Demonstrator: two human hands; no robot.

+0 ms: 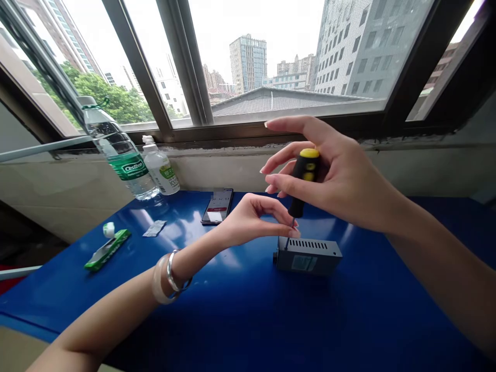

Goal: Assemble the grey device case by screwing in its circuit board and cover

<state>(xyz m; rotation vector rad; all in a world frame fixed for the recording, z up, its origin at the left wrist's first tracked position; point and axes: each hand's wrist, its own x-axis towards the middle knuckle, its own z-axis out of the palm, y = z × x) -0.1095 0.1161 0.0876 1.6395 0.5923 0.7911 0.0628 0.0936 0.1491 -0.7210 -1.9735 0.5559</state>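
Note:
A screwdriver [297, 199] with a black and yellow handle stands nearly upright, its thin shaft reaching down to the top of a grey metal box [323, 261]. The box has a row of vent slots, a small hole at its right end and a pale label on its front. My right hand [329, 173] holds the handle loosely, thumb against it and index finger lifted away. Thumb and fingertips of my left hand [256, 219] close around the shaft just above the box's left end. The screwdriver's tip is too small to make out clearly.
Behind the hands a phone [217, 206] lies on the blue table [217, 320]. A large water bottle [126, 155] and a smaller white bottle [163, 168] stand at the back left. Nearer are a green packet [108, 251] and a small sachet [155, 228]. A window sill borders the back.

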